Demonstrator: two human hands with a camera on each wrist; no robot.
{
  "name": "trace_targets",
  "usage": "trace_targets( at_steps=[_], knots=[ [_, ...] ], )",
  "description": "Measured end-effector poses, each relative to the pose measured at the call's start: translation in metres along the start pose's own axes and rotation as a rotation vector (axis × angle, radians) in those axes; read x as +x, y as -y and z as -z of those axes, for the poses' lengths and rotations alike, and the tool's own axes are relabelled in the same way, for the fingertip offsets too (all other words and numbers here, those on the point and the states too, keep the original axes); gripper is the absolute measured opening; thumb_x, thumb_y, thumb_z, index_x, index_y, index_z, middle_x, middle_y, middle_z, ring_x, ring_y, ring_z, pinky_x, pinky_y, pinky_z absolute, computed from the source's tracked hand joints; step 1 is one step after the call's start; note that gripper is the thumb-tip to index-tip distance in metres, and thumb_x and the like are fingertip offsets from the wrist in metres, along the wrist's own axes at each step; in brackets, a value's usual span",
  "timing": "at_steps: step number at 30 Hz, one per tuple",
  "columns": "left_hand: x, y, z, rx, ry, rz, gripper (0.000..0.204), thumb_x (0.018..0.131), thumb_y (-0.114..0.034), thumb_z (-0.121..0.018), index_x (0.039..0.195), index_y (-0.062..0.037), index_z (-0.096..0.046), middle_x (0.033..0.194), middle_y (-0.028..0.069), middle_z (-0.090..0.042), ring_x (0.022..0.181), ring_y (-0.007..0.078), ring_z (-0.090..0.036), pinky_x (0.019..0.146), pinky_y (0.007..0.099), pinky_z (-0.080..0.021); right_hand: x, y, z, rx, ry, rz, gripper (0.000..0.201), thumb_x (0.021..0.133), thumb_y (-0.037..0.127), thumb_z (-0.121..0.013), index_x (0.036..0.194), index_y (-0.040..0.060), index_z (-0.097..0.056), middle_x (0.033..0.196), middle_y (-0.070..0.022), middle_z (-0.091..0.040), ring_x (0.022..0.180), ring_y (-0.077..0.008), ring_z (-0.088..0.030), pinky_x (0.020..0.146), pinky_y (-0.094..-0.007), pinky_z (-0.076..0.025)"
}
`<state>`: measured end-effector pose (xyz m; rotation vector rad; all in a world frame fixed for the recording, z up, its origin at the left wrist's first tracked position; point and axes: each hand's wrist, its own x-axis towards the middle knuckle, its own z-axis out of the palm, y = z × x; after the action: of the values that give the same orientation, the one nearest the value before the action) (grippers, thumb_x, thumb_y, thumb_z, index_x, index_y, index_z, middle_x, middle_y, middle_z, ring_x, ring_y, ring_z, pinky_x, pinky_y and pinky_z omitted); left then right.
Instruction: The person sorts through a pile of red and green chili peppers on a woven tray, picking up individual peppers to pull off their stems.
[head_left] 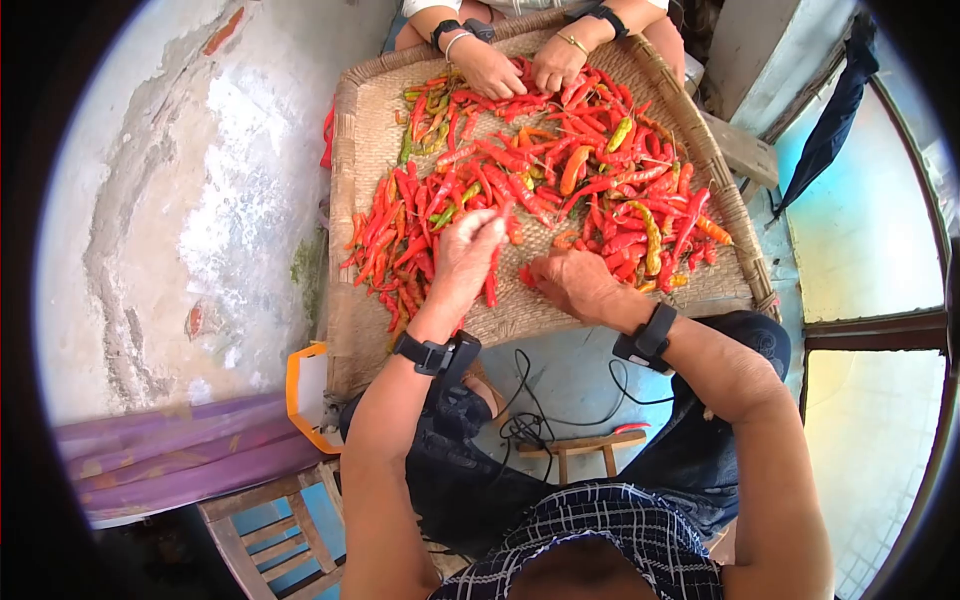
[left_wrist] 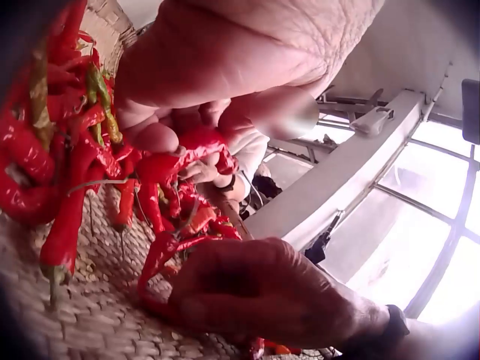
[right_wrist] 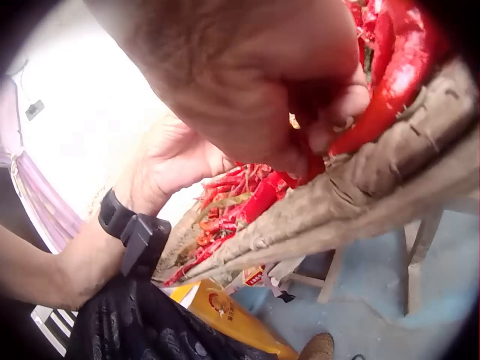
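Observation:
My left hand [head_left: 468, 250] is raised over the near left part of a woven tray [head_left: 520, 318]. Its thumb and fingers pinch a red chili pepper [left_wrist: 201, 144], seen close up in the left wrist view. Lower and to the right, my right hand [head_left: 582, 283] bends over the tray near its front edge. A red chili pepper [left_wrist: 156, 271] sticks out from its curled fingers in the left wrist view; the palm hides part of it. Around both hands lies a heap of chili peppers [head_left: 610, 215], mostly red, some green or orange.
Across the tray another person's two hands [head_left: 520, 75] work in the same heap. Beneath the tray are a small wooden stool [head_left: 582, 445] and black cables [head_left: 530, 425]. A yellow-orange box [right_wrist: 232, 319] stands by the left leg. A plastered wall [head_left: 200, 200] rises at left.

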<state>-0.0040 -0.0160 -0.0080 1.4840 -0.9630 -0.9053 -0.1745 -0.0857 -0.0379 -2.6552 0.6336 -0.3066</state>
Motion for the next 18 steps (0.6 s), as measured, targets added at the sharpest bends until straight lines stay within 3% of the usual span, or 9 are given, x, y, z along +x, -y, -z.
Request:
trace_targets(
  at_steps=[3,6,8,10,12,14,16,17,18],
  knots=[
    [0.002,-0.01,0.008,-0.095,-0.196,0.076,0.023,0.091,-0.025,-0.057,0.104,-0.0061,-0.06,0.082,-0.0004,-0.063,0.065,0.0015,-0.053,0.051,0.0173,-0.038,0.002,-0.007,0.014,0.321,0.068,-0.006,0.011,0.077,0.014,-0.06,0.08,0.0038,-0.063,0.073,-0.016,-0.063,0.07,-0.0294,-0.064,0.06,-0.0379,-0.051],
    [0.004,-0.008,0.019,-0.163,-0.199,0.148,0.023,0.091,-0.026,-0.058,0.103,-0.0073,-0.06,0.081,-0.001,-0.063,0.061,0.0012,-0.052,0.049,0.0166,-0.037,0.008,-0.025,0.04,0.592,0.072,0.027,0.008,0.076,0.007,-0.062,0.08,0.0008,-0.062,0.068,-0.0101,-0.062,0.064,-0.0194,-0.06,0.059,-0.0318,-0.048],
    [0.002,-0.01,0.014,-0.146,-0.194,0.14,0.022,0.091,-0.027,-0.057,0.103,-0.0082,-0.06,0.08,-0.0021,-0.062,0.063,0.0013,-0.052,0.051,0.0166,-0.037,0.013,-0.036,0.061,0.71,-0.136,-0.034,0.006,0.079,0.006,-0.063,0.081,0.0002,-0.062,0.066,-0.0036,-0.058,0.061,-0.0112,-0.054,0.057,-0.0281,-0.045],
    [-0.001,-0.013,0.008,-0.151,-0.147,0.164,0.022,0.092,-0.028,-0.056,0.103,-0.0085,-0.06,0.08,-0.003,-0.061,0.066,0.0017,-0.052,0.053,0.0163,-0.037,0.014,-0.043,0.086,0.802,-0.217,-0.204,0.01,0.084,0.009,-0.062,0.089,0.0001,-0.062,0.068,-0.0014,-0.058,0.062,-0.0083,-0.052,0.057,-0.0273,-0.044],
    [-0.003,-0.009,0.005,-0.152,-0.092,0.151,0.022,0.092,-0.027,-0.055,0.103,-0.0085,-0.06,0.081,-0.0032,-0.061,0.069,0.0018,-0.052,0.055,0.0163,-0.037,0.017,-0.048,0.092,0.878,-0.489,-0.294,0.019,0.086,0.013,-0.061,0.1,0.0005,-0.06,0.07,-0.0028,-0.058,0.061,-0.009,-0.051,0.057,-0.0269,-0.044],
    [-0.003,-0.005,0.0,-0.122,-0.002,0.123,0.022,0.092,-0.026,-0.055,0.097,-0.005,-0.061,0.076,-0.0021,-0.059,0.065,0.0025,-0.05,0.052,0.0182,-0.037,0.017,-0.055,0.088,0.662,-0.573,-0.301,0.028,0.085,0.014,-0.063,0.109,0.0006,-0.056,0.078,-0.0086,-0.06,0.064,-0.014,-0.055,0.059,-0.0301,-0.047],
    [-0.004,0.003,-0.001,-0.142,0.05,0.092,0.023,0.092,-0.025,-0.055,0.099,-0.004,-0.061,0.077,-0.0019,-0.058,0.065,0.0024,-0.05,0.053,0.018,-0.038,0.014,-0.051,0.079,0.203,-0.646,-0.141,0.036,0.082,0.017,-0.066,0.112,0.0014,-0.055,0.088,-0.0159,-0.06,0.071,-0.0235,-0.059,0.063,-0.0353,-0.049],
    [-0.005,0.005,-0.003,-0.105,0.095,0.111,0.024,0.092,-0.025,-0.055,0.103,-0.0048,-0.06,0.08,-0.001,-0.06,0.07,0.0045,-0.052,0.059,0.0188,-0.04,0.015,-0.045,0.075,0.193,-0.485,-0.11,0.045,0.078,0.019,-0.07,0.117,0.003,-0.053,0.101,-0.0208,-0.058,0.083,-0.0303,-0.061,0.071,-0.0404,-0.05],
    [-0.005,0.005,-0.006,-0.066,0.141,0.123,0.025,0.092,-0.025,-0.054,0.107,-0.0056,-0.059,0.083,-0.0002,-0.061,0.074,0.0066,-0.054,0.065,0.0197,-0.042,0.015,-0.034,0.069,0.173,-0.412,-0.021,0.044,0.079,0.019,-0.07,0.118,0.0067,-0.053,0.107,-0.0162,-0.058,0.096,-0.0255,-0.059,0.085,-0.0399,-0.047]
  ],
)
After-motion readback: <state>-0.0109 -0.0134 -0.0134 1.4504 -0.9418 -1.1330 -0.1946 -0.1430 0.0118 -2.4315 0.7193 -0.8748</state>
